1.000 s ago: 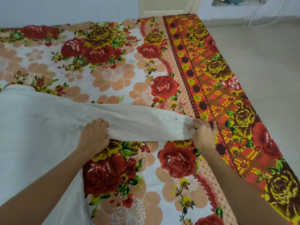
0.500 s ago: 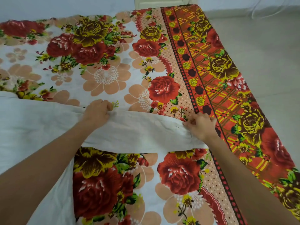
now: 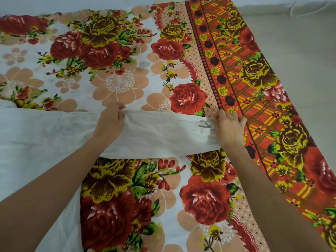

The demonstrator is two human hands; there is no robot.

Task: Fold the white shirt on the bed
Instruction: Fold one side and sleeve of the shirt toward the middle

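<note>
The white shirt point(image 3: 163, 135) is a thin woven cloth. It is matt and looks soft, with fine creases near the cuff and a smoother, flat face on the rest. The bed sheet point(image 3: 127, 84) under it is also cloth, printed with large roses. Its surface is smooth and has a faint sheen on the pale parts, while the red checked border looks more matt. The floor point(image 3: 300, 51) beside the bed is a hard, pale, smooth surface with a dull finish. The wall point(image 3: 72, 3) behind is plain, smooth and matt.
</note>
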